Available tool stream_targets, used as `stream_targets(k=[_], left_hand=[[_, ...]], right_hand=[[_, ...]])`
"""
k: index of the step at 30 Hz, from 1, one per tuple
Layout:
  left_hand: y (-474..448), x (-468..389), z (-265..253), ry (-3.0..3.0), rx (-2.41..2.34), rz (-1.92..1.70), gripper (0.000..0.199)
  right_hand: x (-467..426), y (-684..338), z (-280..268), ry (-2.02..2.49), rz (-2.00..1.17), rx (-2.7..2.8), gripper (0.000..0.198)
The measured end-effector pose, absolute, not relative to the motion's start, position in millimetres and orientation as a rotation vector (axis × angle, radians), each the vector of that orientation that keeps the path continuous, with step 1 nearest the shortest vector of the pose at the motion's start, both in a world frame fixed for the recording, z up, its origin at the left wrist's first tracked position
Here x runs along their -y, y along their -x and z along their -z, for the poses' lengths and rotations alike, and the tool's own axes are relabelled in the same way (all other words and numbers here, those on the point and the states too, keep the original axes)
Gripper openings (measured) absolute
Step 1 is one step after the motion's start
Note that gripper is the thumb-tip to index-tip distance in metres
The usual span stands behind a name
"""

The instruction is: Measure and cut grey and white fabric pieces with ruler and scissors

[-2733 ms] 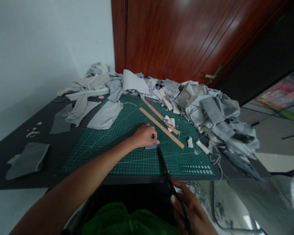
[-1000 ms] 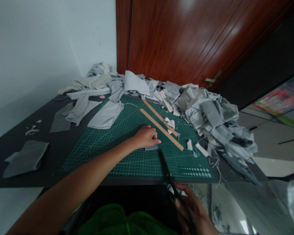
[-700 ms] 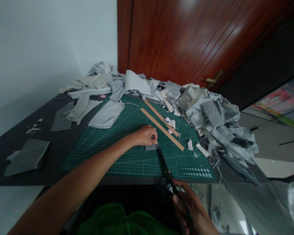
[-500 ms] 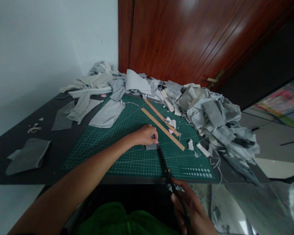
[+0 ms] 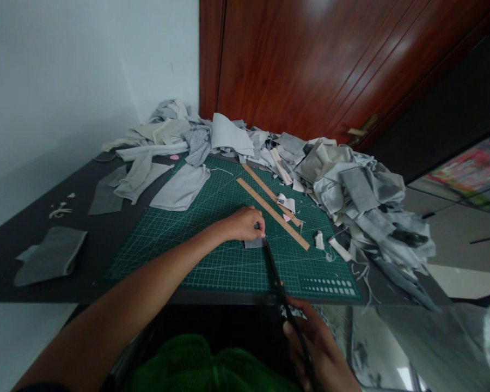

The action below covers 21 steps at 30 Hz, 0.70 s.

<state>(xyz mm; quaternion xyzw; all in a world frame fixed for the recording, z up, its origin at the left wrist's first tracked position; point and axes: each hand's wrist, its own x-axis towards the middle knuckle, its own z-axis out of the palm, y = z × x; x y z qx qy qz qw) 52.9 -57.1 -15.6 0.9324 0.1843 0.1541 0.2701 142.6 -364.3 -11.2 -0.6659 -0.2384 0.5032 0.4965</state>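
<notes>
My left hand (image 5: 247, 223) rests over the middle of a green cutting mat (image 5: 220, 267), its thumb and fingers pinched on the edge of a small grey piece of cloth (image 5: 253, 244). Most of the pinch is hidden by the hand itself. Long dark scissors (image 5: 273, 267) slant up from the table's front edge, their tip at the cloth's right edge, close to my left fingertips. Around the black handles of these scissors my right hand (image 5: 320, 345) is closed, below the table edge. Whether the blades are parted cannot be made out.
Two wooden rulers (image 5: 273, 214) lie slantwise on the mat beyond my left hand. Heaped grey and white cloth scraps (image 5: 359, 190) line the back and right side. A folded grey cloth (image 5: 53, 256) and pale bits (image 5: 60, 210) lie at left on the dark table (image 5: 118, 237).
The view has shifted slightly. Both hands, the scissors and the small grey cloth keep nearly the same places relative to the mat.
</notes>
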Motion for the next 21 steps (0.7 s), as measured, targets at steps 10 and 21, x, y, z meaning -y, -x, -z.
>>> stream_targets(k=[10, 21], left_hand=[[-51.6, 55.6, 16.3, -2.511, -0.474, -0.425, 0.002], [-51.2, 56.2, 15.0, -2.517, -0.473, -0.438, 0.004]], right_hand=[[363.9, -140.0, 11.5, 1.613, -1.258, 0.499, 0.078], [367.6, -139.8, 14.1, 1.639, -1.242, 0.472, 0.079]])
